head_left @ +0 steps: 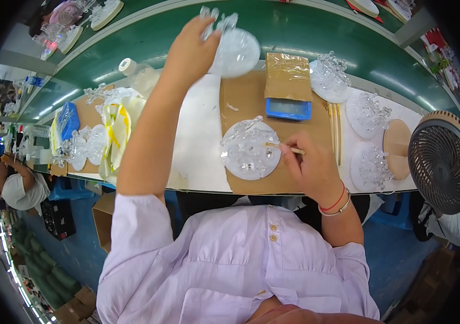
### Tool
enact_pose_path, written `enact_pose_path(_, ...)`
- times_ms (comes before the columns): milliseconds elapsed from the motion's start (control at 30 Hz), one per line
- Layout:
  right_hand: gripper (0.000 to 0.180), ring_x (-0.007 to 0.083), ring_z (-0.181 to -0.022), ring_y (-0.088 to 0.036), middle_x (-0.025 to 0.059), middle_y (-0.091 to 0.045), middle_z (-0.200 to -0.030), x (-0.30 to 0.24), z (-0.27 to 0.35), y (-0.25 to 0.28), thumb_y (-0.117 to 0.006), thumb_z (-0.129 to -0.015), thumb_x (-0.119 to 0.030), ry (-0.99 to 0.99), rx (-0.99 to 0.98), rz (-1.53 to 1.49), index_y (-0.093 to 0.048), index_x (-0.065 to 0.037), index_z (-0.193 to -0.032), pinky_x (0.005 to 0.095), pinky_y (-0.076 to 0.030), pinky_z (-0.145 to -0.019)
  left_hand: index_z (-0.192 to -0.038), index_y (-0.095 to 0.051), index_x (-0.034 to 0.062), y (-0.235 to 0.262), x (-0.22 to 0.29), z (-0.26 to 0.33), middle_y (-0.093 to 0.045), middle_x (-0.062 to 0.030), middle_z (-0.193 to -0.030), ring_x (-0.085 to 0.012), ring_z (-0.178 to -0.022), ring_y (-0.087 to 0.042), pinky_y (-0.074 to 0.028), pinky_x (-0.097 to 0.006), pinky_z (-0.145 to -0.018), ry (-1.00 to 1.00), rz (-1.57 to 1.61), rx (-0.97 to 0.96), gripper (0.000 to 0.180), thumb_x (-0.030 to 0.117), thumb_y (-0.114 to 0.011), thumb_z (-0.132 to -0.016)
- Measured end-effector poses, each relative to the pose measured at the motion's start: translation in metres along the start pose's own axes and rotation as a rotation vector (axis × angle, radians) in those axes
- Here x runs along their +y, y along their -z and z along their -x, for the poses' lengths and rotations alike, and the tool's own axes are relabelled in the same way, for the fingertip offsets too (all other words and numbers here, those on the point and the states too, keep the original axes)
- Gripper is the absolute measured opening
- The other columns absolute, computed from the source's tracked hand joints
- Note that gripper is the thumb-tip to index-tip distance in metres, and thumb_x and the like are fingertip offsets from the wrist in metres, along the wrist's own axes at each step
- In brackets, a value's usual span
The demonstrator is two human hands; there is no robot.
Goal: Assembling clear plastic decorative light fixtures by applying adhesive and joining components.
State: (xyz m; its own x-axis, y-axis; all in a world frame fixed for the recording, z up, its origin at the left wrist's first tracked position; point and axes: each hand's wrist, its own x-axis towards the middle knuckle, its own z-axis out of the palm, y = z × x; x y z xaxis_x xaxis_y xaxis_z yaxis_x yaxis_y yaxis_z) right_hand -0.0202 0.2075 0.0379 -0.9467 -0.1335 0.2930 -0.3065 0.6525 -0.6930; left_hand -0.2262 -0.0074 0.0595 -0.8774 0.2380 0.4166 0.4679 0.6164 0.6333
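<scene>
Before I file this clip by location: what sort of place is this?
Probably a factory assembly line. A green conveyor belt runs behind the bench, many identical clear ornament discs lie about, and another worker sits further along.

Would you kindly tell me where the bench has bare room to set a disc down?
The white sheet between the left forearm and the centre disc is bare. The right side is crowded: discs, sticks, scale and fan.
</scene>
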Motion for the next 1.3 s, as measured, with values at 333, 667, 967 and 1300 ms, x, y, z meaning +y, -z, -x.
enact_pose_path(333,0.011,0.0268,-0.059,-0.062,0.0122,-0.061,-0.068,-0.004,0.003,-0.005,-0.062,-0.091,-0.010,0.071,0.053,-0.055,-0.056,-0.001,-0.090,0.0322,-0.047,-0.054,-0.127,-0.058,0.0085,0.018,-0.021,0.124,-0.047,-0.0206,-0.139,-0.0388,-0.130,-0.043,-0.039,-0.041,-0.104,0.255,0.008,0.015,0.040,0.027,-0.060,-0.092)
enact_pose_path(667,0.013,0.0290,-0.061,-0.062,0.0142,-0.061,-0.073,-0.005,-0.008,0.003,-0.059,-0.093,-0.011,-0.020,-0.065,-0.057,-0.054,0.000,-0.091,0.0341,-0.047,-0.056,-0.111,-0.064,0.0037,-0.012,0.037,0.189,-0.068,-0.0139,-0.102,-0.0284,-0.088,-0.066,-0.053,-0.034,-0.076,-0.098,0.060,0.009,0.035,0.007,-0.074,-0.078)
enact_pose_path(967,0.010,0.0319,-0.067,-0.059,0.0134,-0.058,-0.076,-0.014,-0.002,-0.007,-0.060,-0.090,-0.009,0.118,-0.080,0.119,-0.053,-0.003,-0.088,0.0376,-0.047,-0.060,-0.101,-0.065,0.0038,-0.022,0.026,0.185,-0.069,-0.0117,-0.085,-0.0256,-0.069,-0.066,-0.052,-0.033,-0.060,-0.232,-0.035,0.118,0.022,-0.002,-0.069,-0.080)
enact_pose_path(1300,0.009,0.0345,-0.077,-0.058,0.0139,-0.059,-0.083,-0.008,-0.019,0.010,-0.061,-0.088,-0.008,0.074,-0.335,0.062,-0.054,-0.003,-0.091,0.0398,-0.047,-0.067,-0.101,-0.066,0.0036,-0.022,0.024,0.185,-0.069,-0.0121,-0.083,-0.0247,-0.066,-0.064,-0.051,-0.032,-0.058,-0.258,-0.025,0.128,0.024,-0.004,-0.069,-0.078)
